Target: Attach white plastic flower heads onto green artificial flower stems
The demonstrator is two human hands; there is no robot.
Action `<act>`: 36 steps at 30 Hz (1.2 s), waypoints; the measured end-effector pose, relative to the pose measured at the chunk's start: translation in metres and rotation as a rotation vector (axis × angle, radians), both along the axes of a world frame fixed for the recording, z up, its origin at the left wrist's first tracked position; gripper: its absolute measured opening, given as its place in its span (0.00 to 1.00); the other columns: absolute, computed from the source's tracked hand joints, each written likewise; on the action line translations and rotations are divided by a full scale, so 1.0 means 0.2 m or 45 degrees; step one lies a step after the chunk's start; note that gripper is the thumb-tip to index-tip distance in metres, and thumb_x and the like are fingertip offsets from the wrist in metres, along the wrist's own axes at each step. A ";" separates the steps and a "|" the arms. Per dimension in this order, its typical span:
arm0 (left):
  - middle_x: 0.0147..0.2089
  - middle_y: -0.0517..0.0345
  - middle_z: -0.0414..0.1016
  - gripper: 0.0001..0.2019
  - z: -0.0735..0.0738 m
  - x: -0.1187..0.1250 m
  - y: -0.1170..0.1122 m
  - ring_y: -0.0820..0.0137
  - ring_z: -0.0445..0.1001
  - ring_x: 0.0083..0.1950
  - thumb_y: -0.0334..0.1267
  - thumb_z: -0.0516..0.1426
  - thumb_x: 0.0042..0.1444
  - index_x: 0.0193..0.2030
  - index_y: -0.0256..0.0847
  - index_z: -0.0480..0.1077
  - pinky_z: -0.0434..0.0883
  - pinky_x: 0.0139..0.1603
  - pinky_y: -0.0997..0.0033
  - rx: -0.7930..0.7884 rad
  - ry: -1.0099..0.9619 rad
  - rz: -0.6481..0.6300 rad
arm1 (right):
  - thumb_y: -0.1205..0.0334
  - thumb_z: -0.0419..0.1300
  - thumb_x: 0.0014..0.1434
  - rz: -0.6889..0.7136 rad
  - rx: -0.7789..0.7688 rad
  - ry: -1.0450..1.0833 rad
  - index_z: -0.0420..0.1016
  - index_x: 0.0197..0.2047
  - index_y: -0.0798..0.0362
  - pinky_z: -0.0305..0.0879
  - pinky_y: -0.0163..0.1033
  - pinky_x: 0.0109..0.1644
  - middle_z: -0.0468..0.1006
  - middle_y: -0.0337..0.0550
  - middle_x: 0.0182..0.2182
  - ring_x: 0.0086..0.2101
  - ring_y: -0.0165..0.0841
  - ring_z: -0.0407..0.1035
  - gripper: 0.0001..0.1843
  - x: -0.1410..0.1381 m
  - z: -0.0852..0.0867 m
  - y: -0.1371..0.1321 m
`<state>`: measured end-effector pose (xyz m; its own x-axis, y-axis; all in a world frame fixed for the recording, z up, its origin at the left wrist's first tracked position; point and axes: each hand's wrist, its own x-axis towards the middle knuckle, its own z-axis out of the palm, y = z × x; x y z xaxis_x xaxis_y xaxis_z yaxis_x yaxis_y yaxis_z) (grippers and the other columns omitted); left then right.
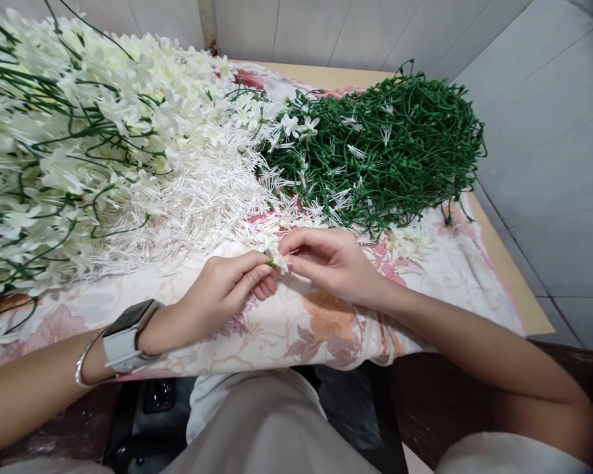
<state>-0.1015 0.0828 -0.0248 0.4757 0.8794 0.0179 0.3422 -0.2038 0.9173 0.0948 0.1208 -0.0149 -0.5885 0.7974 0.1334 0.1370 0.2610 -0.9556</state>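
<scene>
In the middle of the head view, near the table's front edge, my left hand [232,284] pinches the green plastic stem of a small artificial flower [279,263] between thumb and forefinger. My right hand [329,263] meets it from the other side, thumb and forefinger closed at the white petals. Whether a thin white stamen is also between those right fingertips is too small to tell. Just beyond both hands lies a loose spread of white stamen pieces [197,204]. Behind my right hand is a big heap of green plastic stems [390,151].
A tall pile of white artificial flowers [103,118] on green stems fills the left side. A floral cloth [286,329] covers the table, whose wooden edge [518,276] shows at right. Tiled walls [553,145] stand behind and to the right.
</scene>
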 end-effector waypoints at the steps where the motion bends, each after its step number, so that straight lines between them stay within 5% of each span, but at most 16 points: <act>1: 0.29 0.60 0.76 0.13 0.00 0.00 0.00 0.77 0.74 0.31 0.37 0.46 0.65 0.34 0.37 0.69 0.70 0.35 0.80 -0.029 -0.012 -0.002 | 0.68 0.58 0.57 -0.016 0.016 0.007 0.72 0.34 0.58 0.65 0.32 0.35 0.76 0.42 0.29 0.31 0.27 0.69 0.03 0.00 0.00 0.00; 7: 0.35 0.59 0.76 0.15 -0.01 0.00 -0.01 0.77 0.75 0.36 0.40 0.44 0.66 0.37 0.37 0.69 0.70 0.39 0.80 -0.089 0.000 -0.068 | 0.72 0.57 0.57 -0.003 0.263 -0.087 0.73 0.35 0.58 0.65 0.31 0.35 0.76 0.42 0.30 0.31 0.26 0.70 0.04 0.01 0.02 0.02; 12: 0.28 0.63 0.73 0.14 0.01 0.00 -0.01 0.80 0.71 0.29 0.37 0.45 0.65 0.33 0.37 0.67 0.66 0.32 0.82 0.018 0.108 -0.036 | 0.72 0.56 0.58 0.059 0.502 -0.220 0.72 0.35 0.58 0.64 0.32 0.37 0.76 0.42 0.31 0.31 0.27 0.70 0.05 0.02 0.04 0.03; 18: 0.19 0.66 0.64 0.16 0.03 0.00 0.00 0.81 0.63 0.20 0.33 0.46 0.63 0.23 0.37 0.62 0.60 0.25 0.82 0.125 0.272 -0.067 | 0.70 0.55 0.60 0.122 0.566 -0.211 0.71 0.34 0.58 0.64 0.34 0.37 0.74 0.43 0.29 0.31 0.28 0.67 0.04 0.02 0.03 0.01; 23: 0.16 0.69 0.57 0.13 0.01 0.00 0.01 0.81 0.57 0.16 0.32 0.48 0.60 0.26 0.37 0.65 0.54 0.21 0.82 0.276 0.340 -0.040 | 0.70 0.53 0.61 0.151 0.637 -0.271 0.70 0.34 0.58 0.63 0.35 0.37 0.73 0.43 0.28 0.30 0.28 0.66 0.06 0.01 0.04 0.00; 36: 0.18 0.66 0.62 0.11 0.00 0.01 0.00 0.78 0.61 0.19 0.30 0.46 0.58 0.28 0.37 0.65 0.56 0.23 0.81 0.368 0.488 -0.064 | 0.70 0.53 0.60 0.179 0.588 -0.254 0.70 0.34 0.59 0.63 0.34 0.36 0.73 0.44 0.29 0.30 0.29 0.66 0.05 0.01 -0.01 0.01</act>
